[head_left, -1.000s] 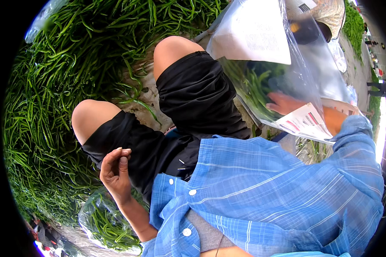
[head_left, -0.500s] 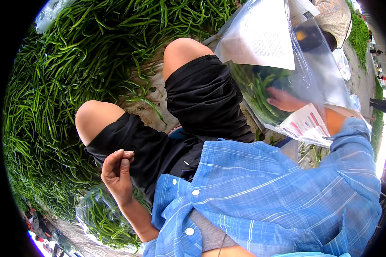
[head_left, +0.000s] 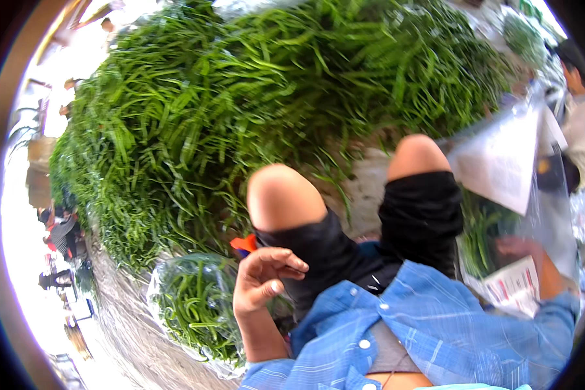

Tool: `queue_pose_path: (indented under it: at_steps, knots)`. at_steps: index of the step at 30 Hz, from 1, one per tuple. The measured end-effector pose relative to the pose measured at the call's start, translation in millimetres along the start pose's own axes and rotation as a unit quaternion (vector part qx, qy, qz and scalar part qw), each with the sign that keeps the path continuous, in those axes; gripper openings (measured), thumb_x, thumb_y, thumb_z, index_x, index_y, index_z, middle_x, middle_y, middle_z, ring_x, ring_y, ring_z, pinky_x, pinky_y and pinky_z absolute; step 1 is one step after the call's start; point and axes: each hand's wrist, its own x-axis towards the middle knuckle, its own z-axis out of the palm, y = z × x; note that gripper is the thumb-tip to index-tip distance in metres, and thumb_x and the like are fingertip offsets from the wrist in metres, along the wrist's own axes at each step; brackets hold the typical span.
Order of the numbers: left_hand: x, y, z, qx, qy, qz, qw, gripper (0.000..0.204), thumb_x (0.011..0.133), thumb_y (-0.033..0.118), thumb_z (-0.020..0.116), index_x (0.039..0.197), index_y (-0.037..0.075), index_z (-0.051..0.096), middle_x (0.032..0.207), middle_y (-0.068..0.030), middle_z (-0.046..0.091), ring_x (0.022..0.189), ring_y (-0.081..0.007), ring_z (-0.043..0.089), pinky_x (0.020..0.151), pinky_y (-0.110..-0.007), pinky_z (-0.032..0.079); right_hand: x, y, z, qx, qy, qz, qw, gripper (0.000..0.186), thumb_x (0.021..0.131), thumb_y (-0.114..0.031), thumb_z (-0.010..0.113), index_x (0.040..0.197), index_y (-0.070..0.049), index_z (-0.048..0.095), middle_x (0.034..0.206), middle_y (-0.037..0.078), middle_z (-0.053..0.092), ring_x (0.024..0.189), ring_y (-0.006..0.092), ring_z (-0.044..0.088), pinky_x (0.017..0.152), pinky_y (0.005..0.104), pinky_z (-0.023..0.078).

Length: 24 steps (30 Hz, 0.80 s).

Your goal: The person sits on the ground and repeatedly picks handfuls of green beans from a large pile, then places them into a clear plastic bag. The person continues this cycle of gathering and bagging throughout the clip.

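Note:
My left hand (head_left: 266, 279) hovers beside my left thigh, empty, its thumb apart from the bent fingers. On the right, my right hand (head_left: 523, 249) reaches into a large clear plastic bag (head_left: 552, 224); the film and blur obscure its fingers. Long green chili peppers (head_left: 480, 240) lie inside that bag, left of the hand. A white printed sheet (head_left: 500, 159) covers the upper part of the bag, and a smaller printed paper (head_left: 513, 285) is near my right wrist. Ahead of my knees spreads a big heap of green chili peppers (head_left: 240, 110).
Left of my left forearm stands another clear bag of chili peppers (head_left: 198, 305). A small orange object (head_left: 244, 244) shows beside my left knee. At the far right sits another person (head_left: 582, 123). More people (head_left: 62, 237) are in the left background, beyond a pale ground sheet (head_left: 120, 305).
The view has swung left, so my knees and the bags appear farther right. My left thumb and fingertips, close together before, are now apart. My right hand stays in the bag.

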Motion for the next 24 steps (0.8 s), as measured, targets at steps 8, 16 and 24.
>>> queue_pose_path:
  at_steps: [8, 16, 24]
  knots:
    - [-7, 41, -65, -0.021, 0.129, 0.181, 0.975, 0.050, 0.084, 0.022, 0.073, 0.121, -0.006, 0.053, 0.102, -0.0205, 0.064, 0.098, -0.0309, 0.066, 0.085, -0.042, 0.058, -74, -157, -15, 0.054, 0.553, -0.254, 0.792, 0.028, 0.098, -0.019, 0.051, 0.110, 0.004, 0.061, 0.109, 0.014, 0.064, 0.102, 0.0240, 0.060, 0.089, 0.0341, 0.047]
    - [94, 51, -105, 0.061, 0.071, 0.083, 0.992, 0.031, 0.090, 0.006, 0.064, 0.119, -0.002, 0.056, 0.102, -0.0132, 0.066, 0.095, -0.0212, 0.065, 0.073, -0.030, 0.057, 19, -526, 73, -0.190, 0.356, -0.504, 0.764, 0.012, 0.089, -0.007, 0.060, 0.095, 0.002, 0.059, 0.090, 0.014, 0.062, 0.084, 0.0275, 0.061, 0.077, 0.0360, 0.049]
    - [143, -20, -172, 0.201, 0.276, -0.054, 0.938, 0.018, 0.092, 0.005, 0.061, 0.110, -0.001, 0.061, 0.097, -0.0068, 0.068, 0.085, -0.0111, 0.061, 0.078, -0.025, 0.050, 280, -616, 19, -0.403, 0.201, -0.425, 0.785, 0.010, 0.084, -0.008, 0.061, 0.093, -0.004, 0.063, 0.092, 0.016, 0.065, 0.092, 0.0371, 0.061, 0.079, 0.0467, 0.048]
